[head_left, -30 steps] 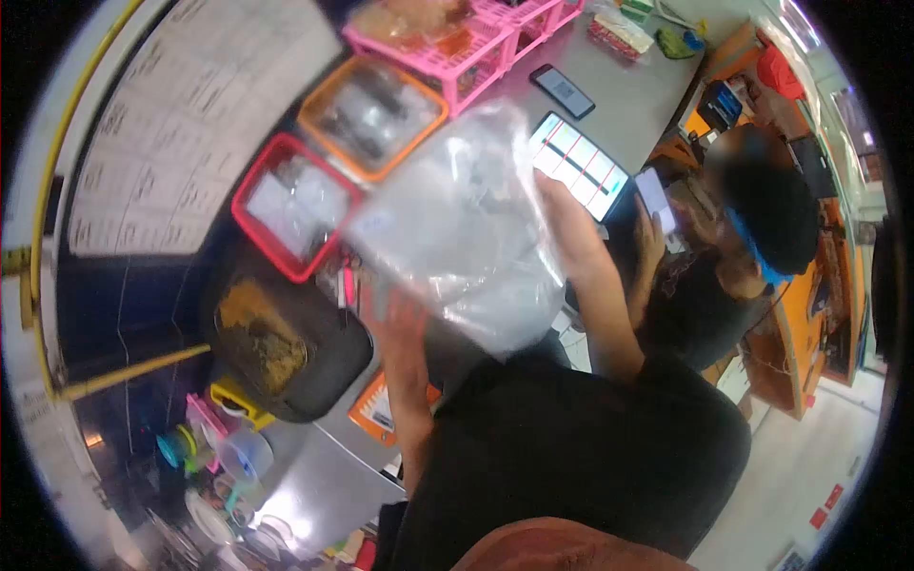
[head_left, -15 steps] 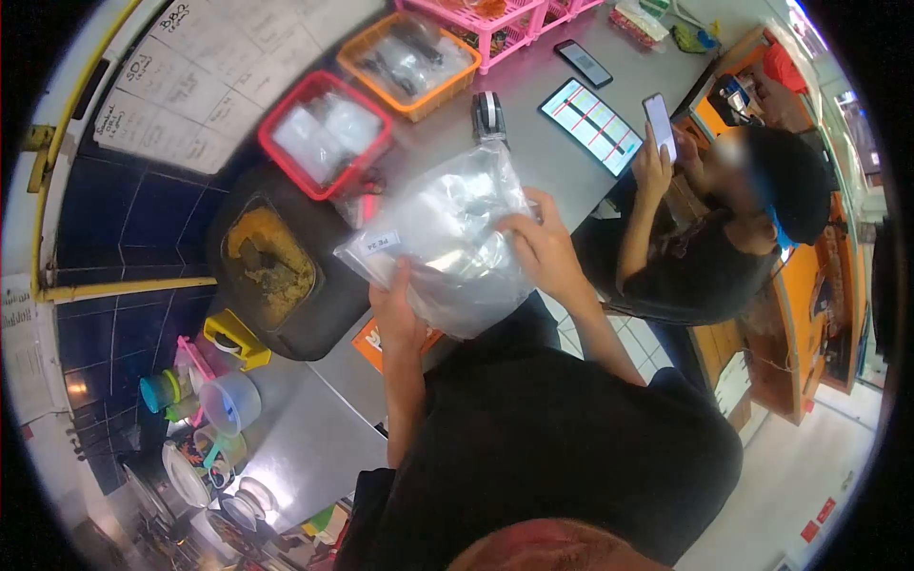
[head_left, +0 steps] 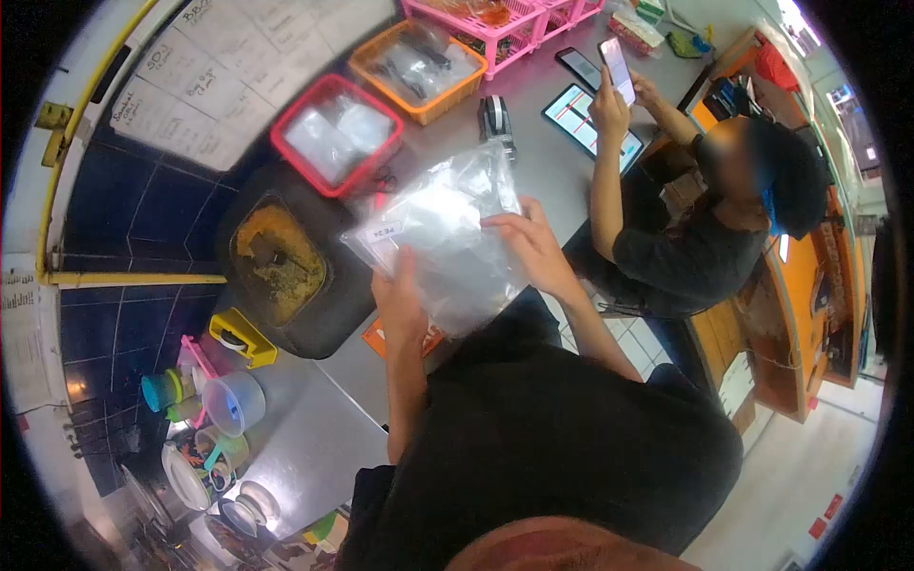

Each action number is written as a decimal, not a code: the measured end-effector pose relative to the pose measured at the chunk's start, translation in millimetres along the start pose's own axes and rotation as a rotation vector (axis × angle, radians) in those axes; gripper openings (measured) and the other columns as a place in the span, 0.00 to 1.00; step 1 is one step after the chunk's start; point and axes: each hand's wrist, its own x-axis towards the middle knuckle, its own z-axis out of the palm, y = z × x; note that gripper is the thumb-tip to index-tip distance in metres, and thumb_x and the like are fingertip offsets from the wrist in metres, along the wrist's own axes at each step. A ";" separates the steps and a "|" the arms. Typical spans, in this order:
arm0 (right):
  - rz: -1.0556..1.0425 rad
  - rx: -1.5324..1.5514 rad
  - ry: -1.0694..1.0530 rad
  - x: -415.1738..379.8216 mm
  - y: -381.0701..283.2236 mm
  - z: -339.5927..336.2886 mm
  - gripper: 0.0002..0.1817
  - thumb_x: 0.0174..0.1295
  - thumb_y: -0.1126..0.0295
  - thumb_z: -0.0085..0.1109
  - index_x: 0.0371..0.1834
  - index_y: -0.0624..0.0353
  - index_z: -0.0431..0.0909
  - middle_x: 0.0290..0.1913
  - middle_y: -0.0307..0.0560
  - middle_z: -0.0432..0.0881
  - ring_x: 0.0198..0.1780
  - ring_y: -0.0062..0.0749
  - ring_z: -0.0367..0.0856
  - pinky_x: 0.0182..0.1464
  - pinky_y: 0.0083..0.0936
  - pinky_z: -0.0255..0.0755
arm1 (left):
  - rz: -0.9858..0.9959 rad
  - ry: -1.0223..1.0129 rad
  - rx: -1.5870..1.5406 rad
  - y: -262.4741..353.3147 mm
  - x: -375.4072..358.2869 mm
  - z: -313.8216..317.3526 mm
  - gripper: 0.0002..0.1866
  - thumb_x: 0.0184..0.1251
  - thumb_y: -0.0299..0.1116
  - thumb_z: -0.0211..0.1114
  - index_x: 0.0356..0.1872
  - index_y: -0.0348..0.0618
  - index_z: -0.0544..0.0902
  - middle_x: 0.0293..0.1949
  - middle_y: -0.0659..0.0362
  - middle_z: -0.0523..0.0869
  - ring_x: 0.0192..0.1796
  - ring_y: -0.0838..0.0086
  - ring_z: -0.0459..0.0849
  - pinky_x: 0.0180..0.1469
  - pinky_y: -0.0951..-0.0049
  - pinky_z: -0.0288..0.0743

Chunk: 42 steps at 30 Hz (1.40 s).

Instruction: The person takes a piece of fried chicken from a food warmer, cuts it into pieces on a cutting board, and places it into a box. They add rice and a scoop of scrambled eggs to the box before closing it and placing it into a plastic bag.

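Observation:
A stack of clear plastic bags [head_left: 447,257] with a small white label reading "PE 24" is held up in front of my body. My left hand [head_left: 402,295] grips its lower left side, thumb on top near the label. At the right edge, my right hand [head_left: 535,249] has its fingers on the film, with one finger reaching over the top face; the parts behind the plastic are hidden. Just beyond the bags, a black tape dispenser [head_left: 495,124] stands on the metal table.
A red basket [head_left: 286,143] and an orange basket [head_left: 419,112] of plastic packets line the wall side. At left sits a dark tub [head_left: 343,324] with yellowish-brown food. Across the table, a person holds a phone [head_left: 619,71] above a tablet [head_left: 568,112].
The other person has raised the phone and moved it left over the tablet. My right hand's fingers have shifted slightly on the bags, which stay in both hands.

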 end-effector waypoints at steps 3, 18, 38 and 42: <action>0.040 0.072 -0.072 -0.5 3.7 -0.3 0.14 0.64 0.71 0.67 0.53 0.54 0.86 0.63 0.54 0.71 0.66 0.49 0.72 0.69 0.34 0.66 | 0.053 -0.002 -0.030 -1.9 2.9 -1.2 0.15 0.79 0.33 0.62 0.58 0.36 0.77 0.49 0.60 0.83 0.49 0.77 0.81 0.51 0.73 0.76; -0.138 -0.423 0.197 4.7 -14.4 12.6 0.07 0.63 0.68 0.70 0.36 0.61 0.88 0.68 0.63 0.69 0.70 0.61 0.64 0.70 0.44 0.63 | 0.171 -0.012 0.053 6.1 10.6 -0.1 0.15 0.79 0.33 0.61 0.58 0.33 0.78 0.49 0.58 0.84 0.51 0.77 0.81 0.55 0.74 0.74; 0.182 0.267 0.051 23.7 4.2 17.8 0.14 0.58 0.75 0.75 0.36 0.57 0.74 0.30 0.32 0.75 0.31 0.16 0.72 0.34 0.20 0.68 | 0.927 -0.366 1.027 -1.0 12.2 37.4 0.37 0.63 0.33 0.75 0.72 0.37 0.69 0.67 0.44 0.77 0.67 0.51 0.78 0.71 0.62 0.69; 0.189 0.208 0.143 22.6 13.3 14.3 0.18 0.56 0.75 0.77 0.36 0.54 0.71 0.31 0.30 0.70 0.33 0.14 0.68 0.36 0.18 0.67 | 0.551 -0.450 0.842 -22.2 19.8 45.7 0.31 0.62 0.32 0.75 0.67 0.38 0.76 0.63 0.46 0.82 0.65 0.55 0.81 0.68 0.63 0.72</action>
